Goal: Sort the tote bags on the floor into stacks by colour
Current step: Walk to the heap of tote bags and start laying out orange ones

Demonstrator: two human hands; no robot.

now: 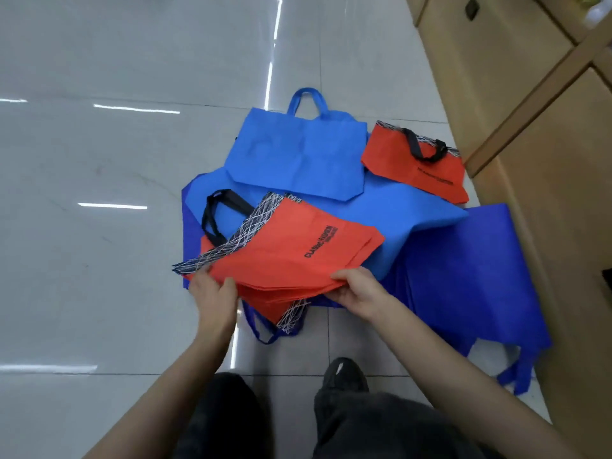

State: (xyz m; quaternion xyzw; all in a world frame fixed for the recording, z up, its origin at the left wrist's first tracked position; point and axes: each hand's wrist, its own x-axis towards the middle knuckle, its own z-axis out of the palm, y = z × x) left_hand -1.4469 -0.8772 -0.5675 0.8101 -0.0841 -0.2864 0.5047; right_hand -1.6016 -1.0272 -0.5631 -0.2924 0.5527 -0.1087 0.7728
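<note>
A bundle of orange tote bags [291, 256] with black handles and a scribble-pattern trim lies tilted on top of the pile. My left hand [213, 291] grips its near left edge and my right hand [359, 291] grips its near right edge. Under it lie light blue tote bags [298, 154] with one handle pointing away from me. Darker royal blue bags [470, 276] spread out to the right and underneath. A separate orange tote bag [414, 160] rests at the far right of the pile.
Cardboard boxes [516, 94] line the right side, close to the bags. The glossy grey tiled floor [99, 193] stretches to the left and beyond. My legs and a black shoe [346, 374] are at the bottom of the view.
</note>
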